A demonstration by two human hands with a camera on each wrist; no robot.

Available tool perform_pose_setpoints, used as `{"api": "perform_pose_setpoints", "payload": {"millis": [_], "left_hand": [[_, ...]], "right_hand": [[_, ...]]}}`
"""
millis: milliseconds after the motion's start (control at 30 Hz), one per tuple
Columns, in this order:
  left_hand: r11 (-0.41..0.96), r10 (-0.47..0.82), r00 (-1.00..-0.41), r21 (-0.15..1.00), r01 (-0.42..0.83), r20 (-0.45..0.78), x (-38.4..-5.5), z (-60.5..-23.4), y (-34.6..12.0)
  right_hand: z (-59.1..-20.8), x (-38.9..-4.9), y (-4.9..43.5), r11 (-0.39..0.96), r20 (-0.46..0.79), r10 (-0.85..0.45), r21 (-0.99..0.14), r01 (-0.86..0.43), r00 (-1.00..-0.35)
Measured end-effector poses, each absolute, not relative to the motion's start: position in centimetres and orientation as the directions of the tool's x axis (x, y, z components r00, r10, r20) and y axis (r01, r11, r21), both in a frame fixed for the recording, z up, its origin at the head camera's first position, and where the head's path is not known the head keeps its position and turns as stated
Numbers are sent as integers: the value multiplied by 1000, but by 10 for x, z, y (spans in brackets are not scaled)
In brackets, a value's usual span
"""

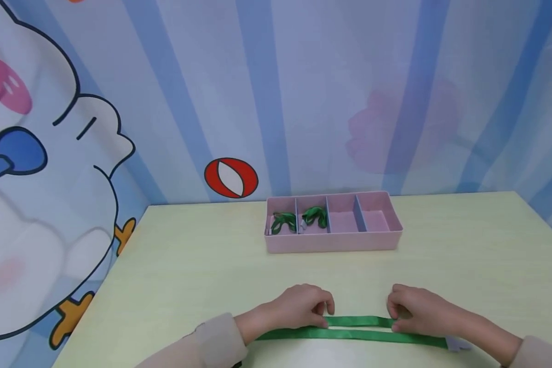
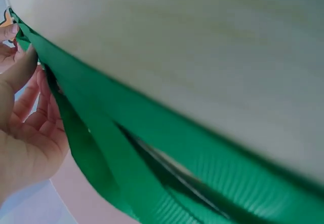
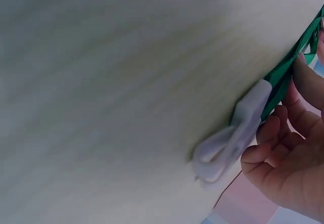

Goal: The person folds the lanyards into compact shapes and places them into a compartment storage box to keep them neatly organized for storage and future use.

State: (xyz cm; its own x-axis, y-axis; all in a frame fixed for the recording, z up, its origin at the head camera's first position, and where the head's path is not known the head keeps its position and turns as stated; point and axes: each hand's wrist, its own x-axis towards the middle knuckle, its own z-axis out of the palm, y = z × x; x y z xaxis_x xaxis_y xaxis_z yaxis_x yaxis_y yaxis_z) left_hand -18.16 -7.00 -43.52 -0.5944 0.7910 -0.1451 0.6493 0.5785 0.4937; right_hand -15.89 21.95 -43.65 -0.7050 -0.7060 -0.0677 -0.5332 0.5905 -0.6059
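A green lanyard (image 1: 359,334) lies stretched sideways on the table in the head view, its two strands running nearly parallel. A whitish plastic clip (image 3: 238,127) is at its right end. My left hand (image 1: 301,306) pinches the far strand between thumb and fingers; in the left wrist view the strap (image 2: 152,117) runs large past the hand. Farther right, my right hand (image 1: 420,309) pinches the same strand, and in the right wrist view its fingers are beside the clip. The lanyard's left end is hidden behind the left forearm in the head view.
Behind the hands stands a pink box (image 1: 331,242) with divided compartments. A folded green lanyard (image 1: 283,222) is in its leftmost compartment, and another green lanyard (image 1: 315,215) in the one beside it. A printed wall (image 1: 313,102) borders the pale table (image 1: 188,271) at the back.
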Motion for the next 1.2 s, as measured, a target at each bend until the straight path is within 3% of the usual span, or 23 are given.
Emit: {"api": "perform_pose_setpoints", "payload": {"millis": [267, 467, 900, 1000, 1200], "left_hand": [[598, 780, -604, 481, 641, -164, -177, -436, -67], [585, 797, -572, 488, 648, -195, -178, -431, -68], [488, 832, -490, 762, 426, -259, -196, -413, -84], [465, 827, -509, 800, 380, -238, -200, -413, -88], [457, 755, -617, 854, 249, -224, -206, -411, -99]], "right_hand": [[-441, -156, 221, 575, -55, -740, -570, -587, -671], [-439, -157, 226, 437, 1, -786, -706, -557, -618], [-420, -168, 230, 317, -2, -794, -854, -412, -608], [-414, -171, 231, 296, 4, -798, -868, -398, -602], [-403, -177, 242, 305, -5, -798, -866, -396, -602]]}}
